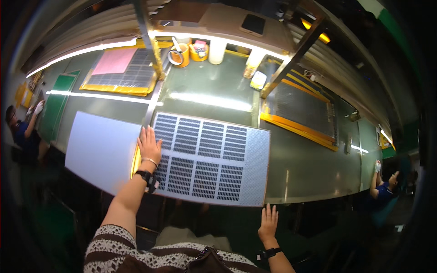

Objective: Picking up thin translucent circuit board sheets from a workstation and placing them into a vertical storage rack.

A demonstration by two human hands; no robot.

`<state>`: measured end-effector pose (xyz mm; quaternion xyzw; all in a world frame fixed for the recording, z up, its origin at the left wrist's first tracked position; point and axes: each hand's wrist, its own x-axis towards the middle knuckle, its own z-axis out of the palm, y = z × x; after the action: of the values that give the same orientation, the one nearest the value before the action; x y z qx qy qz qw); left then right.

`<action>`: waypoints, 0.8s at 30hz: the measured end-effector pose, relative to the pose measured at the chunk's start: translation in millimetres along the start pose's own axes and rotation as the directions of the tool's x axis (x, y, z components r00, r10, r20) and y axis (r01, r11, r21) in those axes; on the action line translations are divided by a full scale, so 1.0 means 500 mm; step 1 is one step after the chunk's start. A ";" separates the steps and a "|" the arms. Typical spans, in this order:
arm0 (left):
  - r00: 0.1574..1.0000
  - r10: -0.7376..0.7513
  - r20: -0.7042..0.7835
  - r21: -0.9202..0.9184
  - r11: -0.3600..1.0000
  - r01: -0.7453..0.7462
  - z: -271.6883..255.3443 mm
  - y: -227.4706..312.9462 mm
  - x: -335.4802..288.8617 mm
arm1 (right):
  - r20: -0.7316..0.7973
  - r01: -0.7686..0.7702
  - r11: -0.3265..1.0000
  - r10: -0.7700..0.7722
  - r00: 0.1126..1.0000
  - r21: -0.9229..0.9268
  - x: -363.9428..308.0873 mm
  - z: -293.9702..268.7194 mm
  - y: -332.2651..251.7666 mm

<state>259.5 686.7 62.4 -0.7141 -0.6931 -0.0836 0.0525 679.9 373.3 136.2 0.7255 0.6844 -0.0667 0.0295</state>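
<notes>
Grey-green bench under strip lights, co-workers seated far left and far right. Perforated panel lies flat at near edge, white sheet just beside its left side. Your left hand rests flat on panel's left edge, fingers spread. Your right hand hovers off near right corner, fingers spread, holding nothing. Judgement: bring right hand onto corner, steady both sides evenly, keep panel flat.

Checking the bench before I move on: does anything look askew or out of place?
The perforated panel lies slightly askew, its near corner overhanging the table edge. The left hand rests flat on it.
</notes>
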 end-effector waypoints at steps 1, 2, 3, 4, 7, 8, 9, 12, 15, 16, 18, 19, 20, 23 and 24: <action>1.000 0.010 -0.005 -0.033 0.999 -0.010 -0.024 -0.002 -0.058 | 0.014 -0.026 1.000 0.026 1.000 -0.005 -0.016 -0.001 0.007; 1.000 -0.006 -0.023 -0.029 1.000 0.005 -0.044 -0.007 -0.118 | -0.044 -0.040 0.999 0.041 0.998 0.033 -0.016 0.003 0.021; 0.999 -0.030 -0.040 -0.018 0.999 0.029 -0.065 -0.015 -0.184 | -0.089 -0.054 0.996 0.061 0.994 0.072 -0.004 -0.005 0.028; 0.990 -0.142 -0.012 -0.087 0.986 0.140 -0.086 -0.018 -0.247 | -0.114 -0.036 0.992 0.050 0.992 0.117 0.011 -0.016 0.036; 0.883 -0.455 0.112 -0.140 0.873 0.467 -0.126 -0.032 -0.348 | -0.065 0.071 0.982 -0.061 0.996 0.174 0.081 -0.042 0.043; 0.809 -0.571 0.143 -0.188 0.786 0.588 -0.119 -0.041 -0.367 | -0.091 0.134 0.972 -0.119 0.989 0.195 0.103 -0.031 0.050; 0.645 -0.702 0.301 -0.164 0.628 0.761 -0.124 -0.033 -0.367 | -0.086 0.168 0.964 -0.153 0.984 0.204 0.114 -0.021 0.058; 0.436 -0.628 0.645 -0.503 0.081 0.860 -0.063 -0.068 -0.385 | -0.109 0.288 0.951 -0.276 0.955 0.114 0.146 0.005 0.066; 0.389 -0.592 0.706 -0.670 -0.379 0.639 -0.073 -0.044 -0.364 | -0.080 0.286 0.940 -0.276 0.958 0.184 0.144 -0.008 0.069; 0.430 -0.575 0.696 -0.681 -0.338 0.650 -0.073 -0.046 -0.363 | -0.106 0.304 0.934 -0.289 0.951 0.187 0.143 -0.001 0.077; 0.547 -0.592 0.592 -0.740 -0.130 0.660 -0.053 -0.058 -0.364 | -0.102 0.338 0.927 -0.325 0.940 0.161 0.147 -0.017 0.081; 0.545 -0.603 0.582 -0.749 -0.136 0.649 -0.041 -0.072 -0.366 | -0.092 0.359 0.923 -0.349 0.933 0.141 0.152 -0.031 0.081; 0.590 -0.686 0.426 -0.742 0.109 0.662 -0.029 -0.088 -0.369 | -0.077 0.389 0.908 -0.382 0.921 0.157 0.160 -0.080 0.058; 0.674 -0.695 0.250 -0.694 0.357 0.625 -0.165 -0.089 -0.276 | -0.208 0.564 0.825 -0.546 0.812 0.033 0.191 -0.205 0.079; 0.754 -0.592 0.285 -0.838 0.228 0.495 -0.288 -0.088 -0.220 | -0.357 0.590 0.795 -0.516 0.779 0.139 0.210 -0.268 0.088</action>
<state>206.1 552.7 180.5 -0.3409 -0.7448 -0.4739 -0.3234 737.2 492.4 252.1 0.4899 0.8508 -0.0445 -0.1850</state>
